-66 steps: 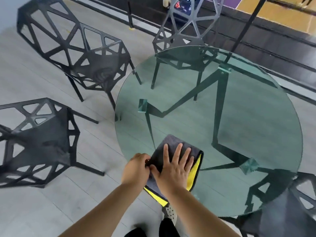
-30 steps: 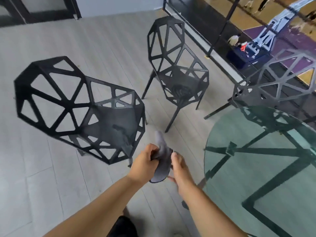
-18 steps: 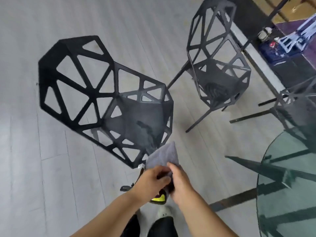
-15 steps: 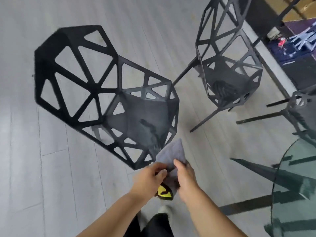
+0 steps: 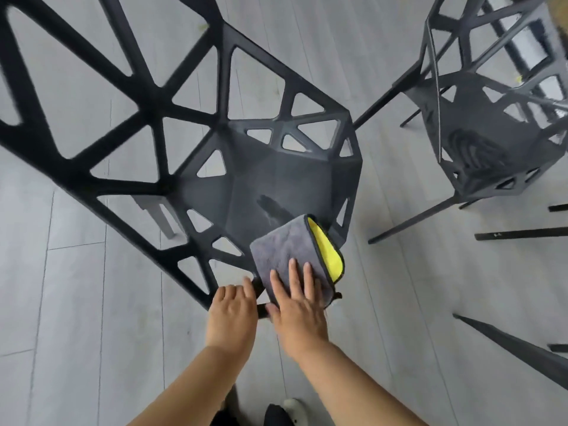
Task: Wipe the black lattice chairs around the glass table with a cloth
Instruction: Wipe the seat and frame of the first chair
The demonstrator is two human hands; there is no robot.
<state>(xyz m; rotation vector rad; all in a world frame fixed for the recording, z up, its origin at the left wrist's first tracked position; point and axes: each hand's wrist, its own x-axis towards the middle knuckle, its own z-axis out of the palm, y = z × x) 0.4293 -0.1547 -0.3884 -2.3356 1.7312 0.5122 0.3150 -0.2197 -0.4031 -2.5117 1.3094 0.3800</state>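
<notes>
As right hand (image 5: 299, 309) presses folded grey-yellow cloth (image 5: 282, 250) flat-fingered onto black lattice chair (image 5: 276, 179) seat,
left hand (image 5: 233, 315) curls round its front edge; second chair (image 5: 479, 146) right.

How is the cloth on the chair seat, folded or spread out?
Folded. The cloth lies doubled on the near chair seat, grey side up, with its yellow inner layer showing along the right edge.

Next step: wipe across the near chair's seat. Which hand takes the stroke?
Right. The right hand lies flat on the cloth at the seat's front edge; the left hand grips the near chair by its rim, likely steadying it.
</notes>
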